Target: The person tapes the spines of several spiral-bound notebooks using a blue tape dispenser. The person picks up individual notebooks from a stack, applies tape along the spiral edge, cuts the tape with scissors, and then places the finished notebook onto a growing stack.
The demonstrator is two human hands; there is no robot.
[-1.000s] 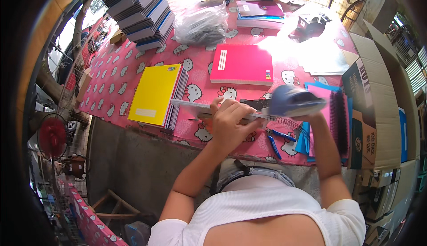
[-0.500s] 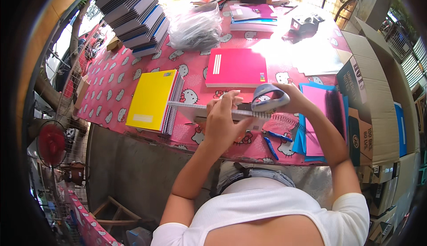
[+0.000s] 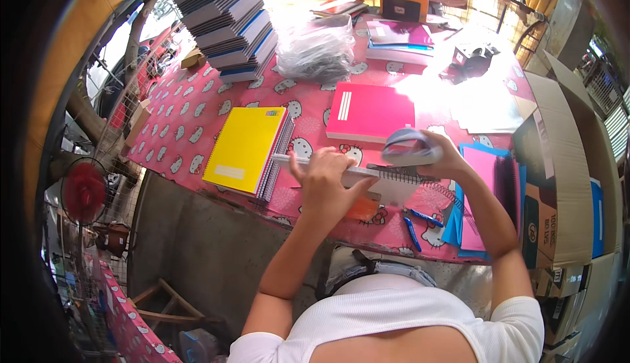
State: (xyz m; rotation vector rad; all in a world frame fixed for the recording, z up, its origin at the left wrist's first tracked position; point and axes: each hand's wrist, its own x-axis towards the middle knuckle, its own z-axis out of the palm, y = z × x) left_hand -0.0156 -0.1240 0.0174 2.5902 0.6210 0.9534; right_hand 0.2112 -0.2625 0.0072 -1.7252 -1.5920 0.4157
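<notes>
My left hand [image 3: 326, 182] grips a pad of punched sheets [image 3: 395, 192], held on edge with its spine upward. A dark spiral coil [image 3: 449, 197] runs along the spine and trails off its right end. Above it, my right hand [image 3: 445, 156] is closed around a blue-and-white rounded tool [image 3: 408, 146], blurred, its exact kind unclear. Left of the pad lies a stack of spiral notebooks with a yellow cover [image 3: 246, 146]. A pink-red notebook [image 3: 372, 110] rests just beyond my hands. Two blue pens [image 3: 413, 233] lie near the table's front edge.
Pink and blue covers with dark coils [image 3: 479, 199] lie at the right, beside open cardboard boxes [image 3: 558, 166]. A tall stack of books [image 3: 226, 25] and a clear plastic bag [image 3: 315, 48] stand at the back. Across the table, a person holds an orange item [image 3: 401, 2].
The whole view has shifted, so the table things appear farther right and slightly lower. My left hand still holds the pad; the tool in my right hand has tilted flatter above the spine.
</notes>
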